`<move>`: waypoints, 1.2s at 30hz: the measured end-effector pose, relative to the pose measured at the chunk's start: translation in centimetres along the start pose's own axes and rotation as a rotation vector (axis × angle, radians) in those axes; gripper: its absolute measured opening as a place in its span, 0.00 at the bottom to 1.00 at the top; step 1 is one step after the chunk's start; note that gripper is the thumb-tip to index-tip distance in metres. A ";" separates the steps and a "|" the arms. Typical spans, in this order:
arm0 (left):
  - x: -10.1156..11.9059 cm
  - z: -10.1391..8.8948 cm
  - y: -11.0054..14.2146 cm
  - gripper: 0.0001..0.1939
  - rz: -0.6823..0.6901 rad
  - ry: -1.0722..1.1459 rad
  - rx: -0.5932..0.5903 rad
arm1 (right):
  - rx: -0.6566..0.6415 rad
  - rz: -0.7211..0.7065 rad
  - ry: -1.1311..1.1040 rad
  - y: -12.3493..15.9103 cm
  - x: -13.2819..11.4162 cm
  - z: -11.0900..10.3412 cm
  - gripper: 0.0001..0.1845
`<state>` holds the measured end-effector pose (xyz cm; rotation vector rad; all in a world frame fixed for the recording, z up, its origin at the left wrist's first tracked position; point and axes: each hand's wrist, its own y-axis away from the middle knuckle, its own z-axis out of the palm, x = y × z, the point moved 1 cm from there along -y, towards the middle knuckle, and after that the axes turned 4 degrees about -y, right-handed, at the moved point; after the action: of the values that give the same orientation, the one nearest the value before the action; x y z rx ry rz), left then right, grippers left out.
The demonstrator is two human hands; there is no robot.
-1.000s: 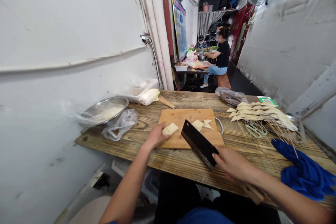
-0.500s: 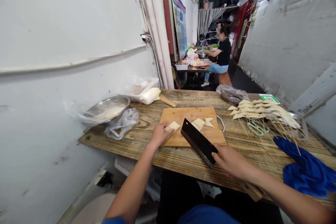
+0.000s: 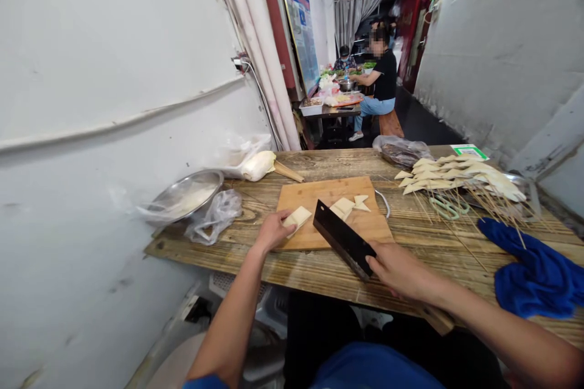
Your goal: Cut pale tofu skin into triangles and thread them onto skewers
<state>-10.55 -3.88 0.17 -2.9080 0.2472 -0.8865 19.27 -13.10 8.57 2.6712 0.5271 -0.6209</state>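
Right grip (image 3: 387,267) on cleaver (image 3: 342,240), bare wood (image 3: 314,276) along near table edge

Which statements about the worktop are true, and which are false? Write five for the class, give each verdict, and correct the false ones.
1. The right hand holds the cleaver. True.
2. The left hand rests on the blue cloth. False: it holds a pale piece at the cutting board.
3. The skewered pale pieces lie to the right of the cutting board. True.
4. The metal bowl stands to the right of the cutting board. False: the metal bowl is to its left.
5. The scissor handles are bright red. False: they are pale green.
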 end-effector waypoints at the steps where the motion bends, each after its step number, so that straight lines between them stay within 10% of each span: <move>1: 0.0 -0.1 -0.1 0.18 -0.002 -0.011 -0.011 | 0.000 0.005 -0.002 0.0 0.0 0.0 0.13; 6: 0.6 -0.4 0.3 0.22 0.056 -0.047 -0.026 | 0.008 0.002 0.004 0.3 0.2 0.1 0.13; 19: -1.2 2.9 3.7 0.19 -0.045 -0.011 0.402 | 0.057 -0.135 0.207 -4.3 -4.7 0.9 0.15; 36: -0.6 2.0 3.7 0.16 -0.027 -0.006 0.339 | 0.044 -0.127 0.315 -5.6 -6.9 0.7 0.15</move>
<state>-10.41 -7.32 -2.33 -2.6047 0.0498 -0.8309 10.89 -10.39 9.84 2.8097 0.7800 -0.2451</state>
